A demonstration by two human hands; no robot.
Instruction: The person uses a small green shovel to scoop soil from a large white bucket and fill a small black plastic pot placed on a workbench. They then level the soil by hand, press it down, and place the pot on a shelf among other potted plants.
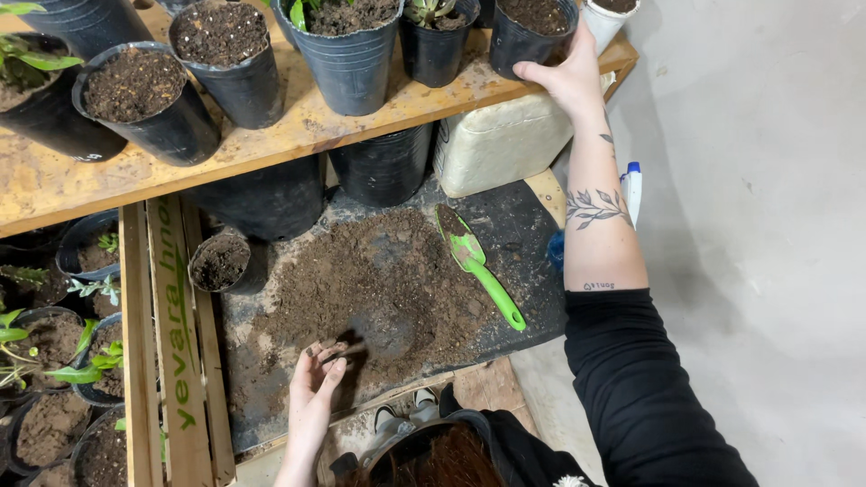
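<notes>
My right hand (564, 79) reaches up to the wooden shelf (271, 135) and grips a black pot of soil (532, 32) at its right end. My left hand (316, 374) hovers low over a spread heap of loose soil (379, 289) on a dark mat (514, 225), fingers apart and dusted with soil, holding nothing. A green hand trowel (478, 266) lies on the soil to the right, blade towards the shelf.
Several black pots of soil stand on the shelf, some with green plants. A small filled pot (219, 261) sits at the mat's left. A wooden crate (167, 343) and more potted plants are at the left. A white block (501, 140) and a spray bottle (631, 185) lie at the right.
</notes>
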